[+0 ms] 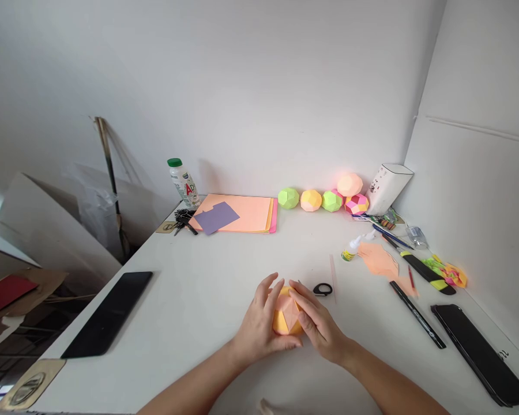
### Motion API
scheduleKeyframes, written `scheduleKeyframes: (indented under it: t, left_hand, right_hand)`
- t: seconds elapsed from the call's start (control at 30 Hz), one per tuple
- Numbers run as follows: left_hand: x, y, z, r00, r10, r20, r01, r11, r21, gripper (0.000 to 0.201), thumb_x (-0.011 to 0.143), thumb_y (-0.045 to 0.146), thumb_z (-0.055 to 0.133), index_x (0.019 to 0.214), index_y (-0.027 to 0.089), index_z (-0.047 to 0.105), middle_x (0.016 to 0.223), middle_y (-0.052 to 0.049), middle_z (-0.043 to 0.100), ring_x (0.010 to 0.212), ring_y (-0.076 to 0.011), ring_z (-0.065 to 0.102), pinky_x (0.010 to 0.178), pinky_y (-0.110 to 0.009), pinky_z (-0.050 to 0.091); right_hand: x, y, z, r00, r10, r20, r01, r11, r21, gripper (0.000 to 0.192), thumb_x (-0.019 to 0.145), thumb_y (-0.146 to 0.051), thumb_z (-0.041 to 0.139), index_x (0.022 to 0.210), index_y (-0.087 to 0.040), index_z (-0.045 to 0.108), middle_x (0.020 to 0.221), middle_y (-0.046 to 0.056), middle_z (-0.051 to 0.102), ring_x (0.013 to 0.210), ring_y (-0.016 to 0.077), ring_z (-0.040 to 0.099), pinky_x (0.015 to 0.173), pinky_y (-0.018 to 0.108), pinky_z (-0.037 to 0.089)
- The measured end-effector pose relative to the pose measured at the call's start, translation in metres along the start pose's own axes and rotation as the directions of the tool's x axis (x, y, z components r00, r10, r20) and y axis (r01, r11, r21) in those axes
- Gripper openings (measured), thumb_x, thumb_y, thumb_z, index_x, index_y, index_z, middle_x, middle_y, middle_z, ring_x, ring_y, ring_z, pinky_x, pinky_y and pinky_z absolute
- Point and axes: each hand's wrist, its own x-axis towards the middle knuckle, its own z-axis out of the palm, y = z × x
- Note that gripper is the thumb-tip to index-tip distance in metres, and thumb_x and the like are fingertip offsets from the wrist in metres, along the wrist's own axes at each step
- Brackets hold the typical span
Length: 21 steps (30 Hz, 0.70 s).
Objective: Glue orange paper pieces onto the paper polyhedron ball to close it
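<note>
Between my two hands is an orange and peach paper polyhedron ball, held low over the front middle of the white table. My left hand cups its left side, with the thumb beneath and the fingers curved up around it. From the right, my right hand presses fingertips and thumb against its top and side. Scissors lie just beyond my right hand, their black handle showing and the blades partly hidden. A clear plastic ruler strip is to the right of them.
Several finished paper balls line the wall. Coloured paper sheets and a bottle stand back left. On the right are a glue bottle, a utility knife, a marker and a black case. A black tablet lies left.
</note>
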Motion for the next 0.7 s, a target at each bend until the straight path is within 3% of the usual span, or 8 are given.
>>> scheduleKeyframes:
  t: [0.13,0.3,0.5,0.7]
  left_hand:
    - [0.0017,0.0034,-0.0024,0.999,0.024,0.026,-0.025,0.998,0.05,0.097,0.074,0.078,0.048,0.148,0.027,0.01,0.143,-0.022,0.021,0.131,-0.0414,0.035,0.087,-0.053,0.052]
    - [0.0046,0.0083,-0.0082,0.995,-0.012,0.099,0.011,1.0,0.011,0.08,0.081,0.061,0.058,0.143,0.025,0.023,0.137,-0.02,0.03,0.123,-0.0347,0.046,0.088,-0.048,0.053]
    - [0.0038,0.0044,-0.009,0.995,0.006,0.1,0.001,0.998,-0.068,0.071,0.085,0.056,0.057,0.142,0.024,0.027,0.135,-0.019,0.033,0.126,-0.034,0.044,0.095,-0.051,0.049]
    - [0.0019,0.0007,-0.0073,0.998,0.041,0.053,-0.032,0.987,-0.154,0.073,0.085,0.06,0.055,0.144,0.028,0.026,0.137,-0.018,0.032,0.127,-0.034,0.042,0.095,-0.053,0.047]
  right_hand:
    - [0.0017,-0.0026,0.0006,0.999,-0.042,-0.017,0.042,0.999,-0.006,0.046,0.102,-0.028,0.032,0.147,-0.034,0.03,0.152,0.004,0.036,0.141,0.0208,0.033,0.111,0.044,0.04]
    - [0.0014,-0.0012,0.0011,0.998,-0.041,-0.056,0.041,0.999,-0.01,0.046,0.099,-0.028,0.04,0.144,-0.031,0.035,0.148,0.009,0.042,0.138,0.0247,0.039,0.109,0.045,0.043]
    - [0.0024,-0.0024,-0.0017,0.997,0.017,-0.082,-0.017,1.0,0.011,0.045,0.097,-0.031,0.044,0.142,-0.029,0.038,0.143,0.01,0.047,0.134,0.0254,0.044,0.108,0.045,0.044]
    - [0.0038,-0.0069,-0.0052,0.992,-0.029,-0.12,0.026,0.999,-0.023,0.041,0.097,-0.027,0.043,0.138,-0.026,0.043,0.139,0.012,0.05,0.131,0.0247,0.047,0.105,0.043,0.047]
